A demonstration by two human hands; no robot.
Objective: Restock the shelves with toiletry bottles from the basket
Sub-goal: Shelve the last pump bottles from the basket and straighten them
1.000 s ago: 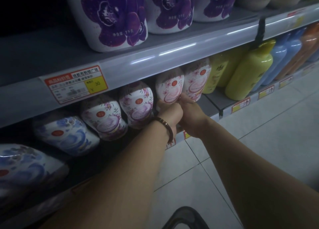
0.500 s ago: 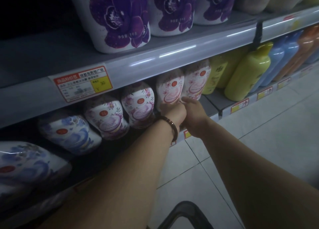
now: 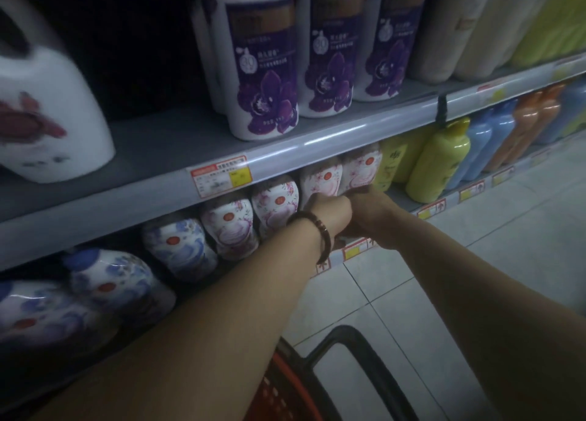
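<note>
- Reaching forward, the left hand (image 3: pixel 331 213) and the right hand (image 3: pixel 372 213) sit side by side, touching, at the front of the lower shelf (image 3: pixel 400 197)
- The left hand is curled up tight, with its fingers round the bottom of a pink flower bottle (image 3: pixel 321 179)
- The right hand is low against the next pink bottle (image 3: pixel 361 168). Its fingers are hidden behind the hand, so I cannot tell how open it is or what it holds
- The pink flower bottle stands in a row with other pink ones on the lower shelf, just under the edge of the upper shelf (image 3: pixel 317 140)
- A dark bead band (image 3: pixel 318 235) goes round the left wrist
- The red basket (image 3: pixel 282 389) with its black handle (image 3: pixel 345 338) is low down, under the two arms
- Blue flower bottles (image 3: pixel 179 246) stand to the left of the pink ones, and a yellow bottle (image 3: pixel 440 164) stands to the right
- Tall white bottles with purple flowers (image 3: pixel 264 72) stand on the upper shelf, with a price tag (image 3: pixel 218 179) stuck on its edge
</note>
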